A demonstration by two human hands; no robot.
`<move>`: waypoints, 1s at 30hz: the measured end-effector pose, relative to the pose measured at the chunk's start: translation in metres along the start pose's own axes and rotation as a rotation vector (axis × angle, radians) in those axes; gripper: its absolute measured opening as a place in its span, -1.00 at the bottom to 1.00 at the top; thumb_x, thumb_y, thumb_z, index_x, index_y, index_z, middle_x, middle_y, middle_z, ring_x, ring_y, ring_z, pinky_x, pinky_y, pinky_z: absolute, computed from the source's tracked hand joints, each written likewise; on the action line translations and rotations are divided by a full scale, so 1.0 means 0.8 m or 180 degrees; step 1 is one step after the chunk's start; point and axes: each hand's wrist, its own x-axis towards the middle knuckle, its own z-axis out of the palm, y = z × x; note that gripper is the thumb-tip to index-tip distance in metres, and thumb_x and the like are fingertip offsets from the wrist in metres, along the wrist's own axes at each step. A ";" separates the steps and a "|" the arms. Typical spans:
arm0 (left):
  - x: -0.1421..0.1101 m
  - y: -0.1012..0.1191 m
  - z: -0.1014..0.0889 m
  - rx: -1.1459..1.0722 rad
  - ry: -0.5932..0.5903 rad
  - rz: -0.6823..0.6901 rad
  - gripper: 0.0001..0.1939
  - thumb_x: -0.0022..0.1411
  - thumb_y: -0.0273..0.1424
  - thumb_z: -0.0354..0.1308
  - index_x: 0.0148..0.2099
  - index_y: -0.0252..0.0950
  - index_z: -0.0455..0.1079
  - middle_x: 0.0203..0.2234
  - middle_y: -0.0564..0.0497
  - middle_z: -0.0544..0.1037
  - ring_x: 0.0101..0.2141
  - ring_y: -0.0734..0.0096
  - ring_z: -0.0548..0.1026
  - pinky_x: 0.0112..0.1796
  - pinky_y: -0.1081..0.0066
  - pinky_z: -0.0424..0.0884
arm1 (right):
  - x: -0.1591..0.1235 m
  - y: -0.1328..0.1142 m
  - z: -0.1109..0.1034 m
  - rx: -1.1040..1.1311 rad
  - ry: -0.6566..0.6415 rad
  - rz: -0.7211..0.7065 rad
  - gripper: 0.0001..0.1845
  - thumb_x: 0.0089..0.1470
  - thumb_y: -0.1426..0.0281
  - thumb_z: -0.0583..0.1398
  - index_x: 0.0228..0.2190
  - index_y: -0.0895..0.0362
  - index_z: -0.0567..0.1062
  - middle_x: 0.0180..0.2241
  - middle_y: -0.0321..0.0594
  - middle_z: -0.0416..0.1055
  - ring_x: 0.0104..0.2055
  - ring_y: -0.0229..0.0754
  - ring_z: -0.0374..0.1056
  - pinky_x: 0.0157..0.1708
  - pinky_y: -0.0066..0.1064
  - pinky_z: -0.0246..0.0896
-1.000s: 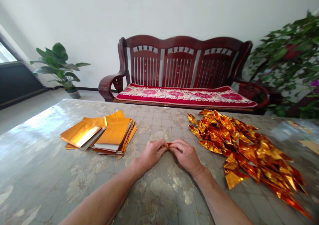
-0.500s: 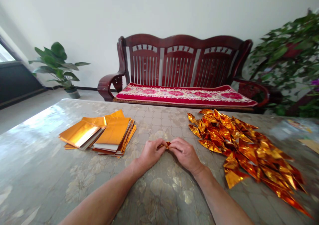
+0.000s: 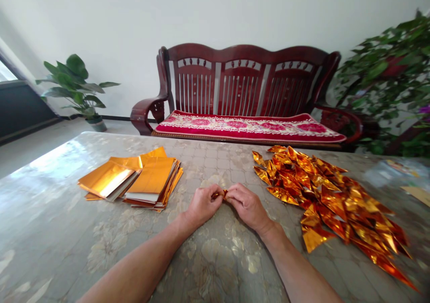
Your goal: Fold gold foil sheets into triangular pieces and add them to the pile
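My left hand and my right hand meet over the middle of the table. Both are closed, pinching one small piece of gold foil paper between the fingertips. Most of that piece is hidden by the fingers, so its full shape does not show. To the left lie stacks of flat gold foil paper sheets, some with pale undersides showing. On the right spreads a heap of folded, pointed gold foil pieces, nearer to my right hand.
The table has a glossy, flower-patterned cover. A clear plastic bag and a piece of brown card lie at its right side. Beyond stands a dark red wooden bench with a red patterned seat pad. Plants flank it.
Both hands stay pinched on the foil paper, with only a slight shift of the fingers. The whole view has moved a little; the stacks and heap look unchanged.
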 end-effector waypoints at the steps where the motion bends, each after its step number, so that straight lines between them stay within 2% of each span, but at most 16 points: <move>1: 0.000 0.000 0.000 -0.0022 0.0012 -0.0004 -0.83 0.11 -0.51 0.06 -0.32 -0.27 0.48 -0.52 0.12 0.54 -0.50 0.52 0.45 -0.42 0.53 0.32 | 0.000 0.000 0.000 -0.0033 0.0018 0.0004 -0.83 0.22 0.42 0.15 -0.32 0.03 0.56 -0.29 -0.22 0.45 -0.24 -0.21 0.40 -0.23 -0.41 0.32; 13: -0.002 -0.005 0.001 -0.0216 -0.0063 0.0139 -0.85 0.23 -0.45 0.04 -0.30 -0.26 0.45 -0.51 0.13 0.52 -0.47 0.52 0.42 -0.41 0.55 0.32 | 0.000 0.002 0.000 -0.0009 -0.0068 0.0038 -0.83 0.21 0.45 0.15 -0.31 0.01 0.55 -0.27 -0.26 0.44 -0.25 -0.23 0.40 -0.24 -0.44 0.31; 22: 0.001 -0.012 -0.005 -0.0483 -0.0293 0.0331 -0.83 0.30 -0.40 0.06 -0.29 -0.23 0.47 -0.42 0.10 0.56 -0.37 0.48 0.48 -0.27 0.53 0.37 | -0.001 0.000 -0.001 -0.0082 -0.0002 0.0160 -0.83 0.21 0.45 0.14 -0.34 0.03 0.53 -0.29 -0.25 0.42 -0.24 -0.22 0.38 -0.22 -0.44 0.29; 30: -0.001 -0.012 -0.003 -0.0220 -0.0229 0.0427 -0.82 0.34 -0.37 0.05 -0.28 -0.23 0.45 -0.42 0.11 0.55 -0.38 0.50 0.48 -0.30 0.55 0.33 | -0.001 0.002 0.000 0.0039 0.0003 0.0126 -0.84 0.20 0.44 0.15 -0.33 0.03 0.54 -0.28 -0.25 0.42 -0.24 -0.22 0.38 -0.22 -0.43 0.30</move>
